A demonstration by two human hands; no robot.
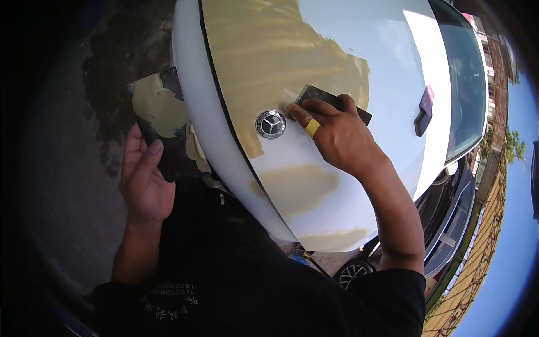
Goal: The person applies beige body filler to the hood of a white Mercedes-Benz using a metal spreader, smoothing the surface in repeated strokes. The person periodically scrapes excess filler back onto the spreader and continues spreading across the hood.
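My right hand (pixel 345 137), with a yellow band round one finger, grips a dark flat spreader (pixel 317 96) against the white car panel (pixel 387 180). A broad coat of tan filler (pixel 269 50) covers the panel's far left part. Just left of my right fingers sits a round chrome badge (pixel 271 124). Nearer to me lies a thinner tan patch (pixel 303 188). Off the panel's left edge, my left hand (pixel 147 180) is closed on a dark putty board (pixel 168 154). Thick, pale tan filler (pixel 160 106) is heaped on that board. The board's underside is hidden.
A purple and black block (pixel 424 112) rests on the panel near the windshield (pixel 463 73). Another car (pixel 449 219) stands close on the right, beyond a wheel (pixel 353 273). Dark, stained ground (pixel 67 185) stretches to the left.
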